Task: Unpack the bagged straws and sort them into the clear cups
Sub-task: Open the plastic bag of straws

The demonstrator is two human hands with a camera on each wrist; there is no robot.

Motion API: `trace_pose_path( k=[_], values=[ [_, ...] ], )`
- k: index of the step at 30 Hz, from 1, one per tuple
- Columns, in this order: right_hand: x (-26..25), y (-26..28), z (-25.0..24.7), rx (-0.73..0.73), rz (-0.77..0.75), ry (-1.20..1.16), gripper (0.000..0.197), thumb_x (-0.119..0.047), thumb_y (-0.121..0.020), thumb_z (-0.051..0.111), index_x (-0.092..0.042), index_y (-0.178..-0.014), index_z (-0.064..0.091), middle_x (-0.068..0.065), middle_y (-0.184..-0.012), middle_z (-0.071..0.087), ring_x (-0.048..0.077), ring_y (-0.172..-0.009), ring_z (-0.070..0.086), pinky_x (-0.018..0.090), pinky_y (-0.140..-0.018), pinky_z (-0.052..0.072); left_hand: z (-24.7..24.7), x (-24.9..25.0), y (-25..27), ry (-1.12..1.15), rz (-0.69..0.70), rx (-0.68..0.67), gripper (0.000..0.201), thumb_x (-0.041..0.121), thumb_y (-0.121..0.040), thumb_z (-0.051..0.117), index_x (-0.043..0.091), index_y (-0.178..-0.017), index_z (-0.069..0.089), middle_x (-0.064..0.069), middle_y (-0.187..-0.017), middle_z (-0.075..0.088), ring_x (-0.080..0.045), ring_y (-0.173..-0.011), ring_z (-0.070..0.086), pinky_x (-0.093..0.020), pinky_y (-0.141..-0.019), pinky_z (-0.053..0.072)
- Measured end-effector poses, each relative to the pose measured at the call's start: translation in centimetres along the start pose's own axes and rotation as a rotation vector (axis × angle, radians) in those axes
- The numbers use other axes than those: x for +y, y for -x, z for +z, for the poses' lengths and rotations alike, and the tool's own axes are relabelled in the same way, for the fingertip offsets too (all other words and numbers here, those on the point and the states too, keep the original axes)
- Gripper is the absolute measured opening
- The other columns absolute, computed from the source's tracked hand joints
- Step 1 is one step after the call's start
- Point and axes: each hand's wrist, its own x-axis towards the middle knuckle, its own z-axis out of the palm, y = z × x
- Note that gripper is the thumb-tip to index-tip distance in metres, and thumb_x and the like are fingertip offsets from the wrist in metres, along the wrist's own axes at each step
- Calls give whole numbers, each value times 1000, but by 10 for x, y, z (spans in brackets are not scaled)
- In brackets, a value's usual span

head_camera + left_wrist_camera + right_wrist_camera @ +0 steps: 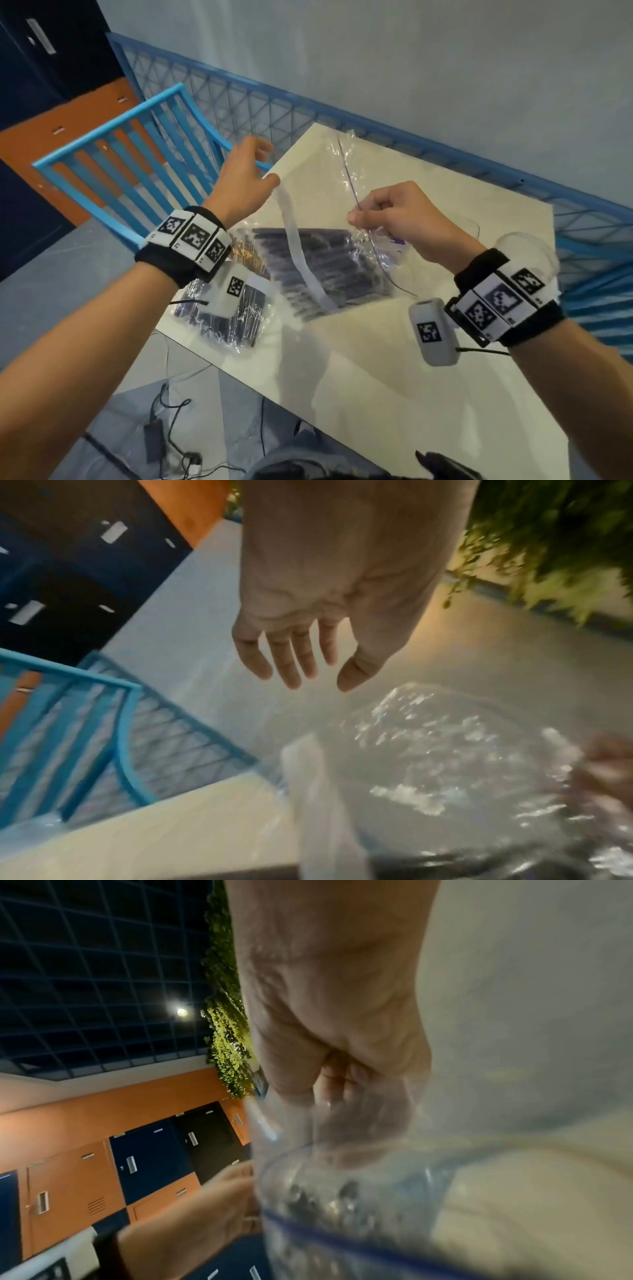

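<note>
White tabletop under both hands, and it's early going. Right hand pinches the clear bag, lifting it. Left hand hangs relaxed beside a pale strip, fingers spread and gripping nothing, as its wrist view confirms. Dark straws lie bagged below the hands. Just past the right wrist, a clear cup, with no straws visibly sorted. Only the right wrist view shows the bag's blue seal line.
</note>
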Motion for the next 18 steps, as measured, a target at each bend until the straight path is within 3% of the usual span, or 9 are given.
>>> trace_pose_path(
  k=[1, 3, 5, 7, 9, 13, 18],
  values=[
    [3, 2, 4, 22, 29, -31, 14, -14, -81, 76, -8, -71, 68, -7, -60, 66, 1, -48, 52, 17, -48, 39, 1, 8, 6, 31, 5, 15, 30, 14, -92, 60, 11, -121, 52, -4, -115, 57, -16, -96, 58, -25, -76, 49],
    [7, 5, 11, 73, 81, -109, 15, -12, -82, 75, -2, -74, 67, 0, -59, 63, 2, -44, 51, 16, -44, 38, 8, 27, 20, 217, -70, -116, 17, 19, -94, 59, 9, -108, 58, -4, -98, 65, -14, -78, 65, -26, -67, 51],
    [7, 5, 16, 120, 96, -154, 20, -14, -83, 75, 2, -76, 66, 7, -62, 63, 7, -43, 51, 20, -43, 36, 16, 45, 37, 328, -152, -320, 29, 33, -95, 61, 7, -106, 61, -6, -93, 70, -15, -75, 70, -28, -66, 56],
    [4, 5, 18, 158, 87, -181, 20, -15, -84, 73, -3, -70, 66, 4, -53, 60, 9, -41, 49, 22, -44, 35, 25, 56, 47, 294, -138, -434, 43, 48, -88, 65, 11, -108, 59, -4, -94, 72, -16, -80, 73, -29, -68, 59],
    [-2, 5, 18, 183, 57, -246, 25, -14, -85, 72, -5, -64, 62, 2, -46, 55, 11, -39, 50, 21, -43, 39, 29, 63, 51, 232, -67, -456, 49, 53, -80, 71, 17, -109, 56, -1, -94, 71, -14, -81, 73, -31, -69, 62],
    [-7, 5, 15, 183, 25, -334, 29, -21, -82, 75, -6, -63, 59, 11, -55, 56, 21, -52, 58, 27, -53, 49, 31, 67, 48, 219, -25, -412, 53, 46, -75, 79, 19, -113, 53, 0, -98, 67, -12, -81, 70, -30, -65, 62],
    [0, 9, 20, 138, 98, -338, 35, -25, -85, 71, -6, -64, 52, 3, -44, 53, 11, -34, 48, 18, -39, 38, 45, 66, 53, 187, 37, -387, 47, 30, -77, 81, 16, -113, 56, 1, -94, 65, -14, -79, 70, -26, -58, 61]
  ],
)
